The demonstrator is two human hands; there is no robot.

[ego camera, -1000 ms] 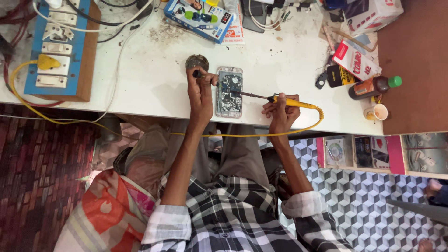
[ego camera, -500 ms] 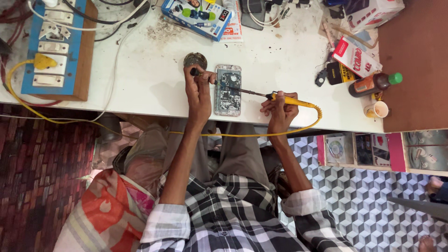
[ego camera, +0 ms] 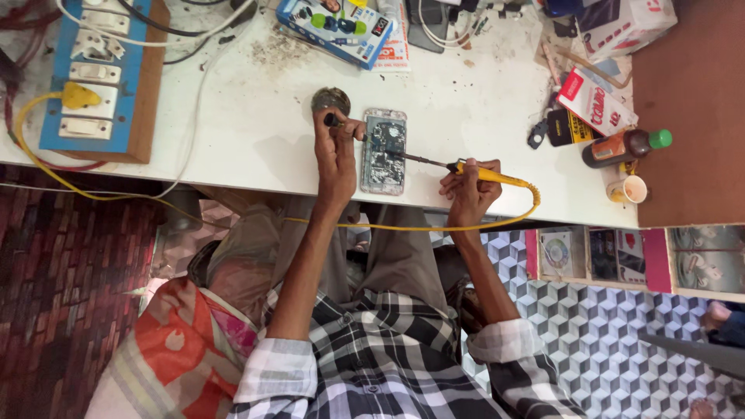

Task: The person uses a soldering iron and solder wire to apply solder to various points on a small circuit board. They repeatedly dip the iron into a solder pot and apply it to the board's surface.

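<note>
White worktop [ego camera: 256,132], far edge cut off by the frame, right end meets a brown surface. Switchboard [ego camera: 97,74] at the left end, top cropped, yellow plug in it; its yellow cord drops over the near edge. Blue box [ego camera: 334,27] and white carton [ego camera: 621,23] at the far edge, both partly out of frame. Red-white pack [ego camera: 594,101] near the right end, brown bottle [ego camera: 625,146] with green cap lying just beside it, small cup [ego camera: 628,188] at the near right corner, contents not readable. Opened phone [ego camera: 384,151] lies flat close to the near edge, mid-worktop, board exposed; parts too small to tell. Soldering iron [ego camera: 466,169], yellow handle, tip on the phone's right side. Right hand [ego camera: 468,194] clamped round the handle, hanging over the near edge. Left hand [ego camera: 337,151] just left of the phone, fingers pinched on a small dark tool [ego camera: 332,120]; its tip is hidden. Round grey thing [ego camera: 331,99] just beyond that hand, unclear what.
</note>
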